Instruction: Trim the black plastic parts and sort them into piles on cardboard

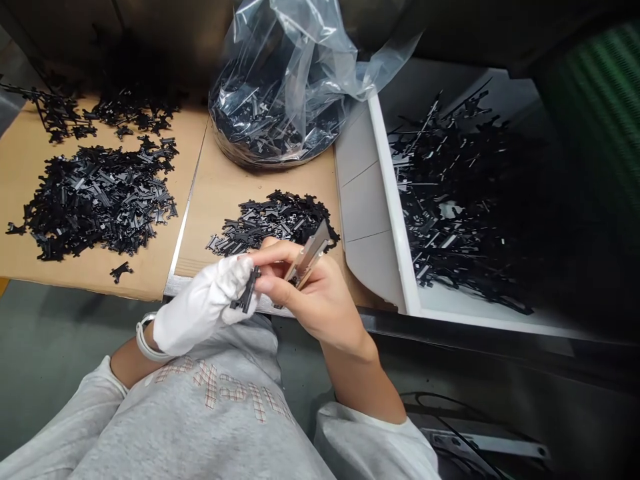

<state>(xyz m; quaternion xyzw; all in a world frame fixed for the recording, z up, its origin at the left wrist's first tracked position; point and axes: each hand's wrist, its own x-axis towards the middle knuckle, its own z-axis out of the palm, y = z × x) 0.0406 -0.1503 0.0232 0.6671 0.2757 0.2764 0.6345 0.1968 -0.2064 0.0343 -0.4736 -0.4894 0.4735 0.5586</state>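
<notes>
My left hand [205,303], in a white glove, is closed around a small black plastic part [249,291] just in front of my chest. My bare right hand [310,293] is closed on a slim metal blade tool [309,255], whose tip points up and right, and its fingers also touch the black part. Both hands meet at the near edge of the cardboard sheet [220,187]. Just beyond them lies a small heap of black parts [275,220].
A larger heap of black parts [100,200] lies on the cardboard at left, with more scattered behind [100,110]. A clear plastic bag of parts [280,100] stands at the back. A white bin [395,207] at right holds tangled black sprues [460,193].
</notes>
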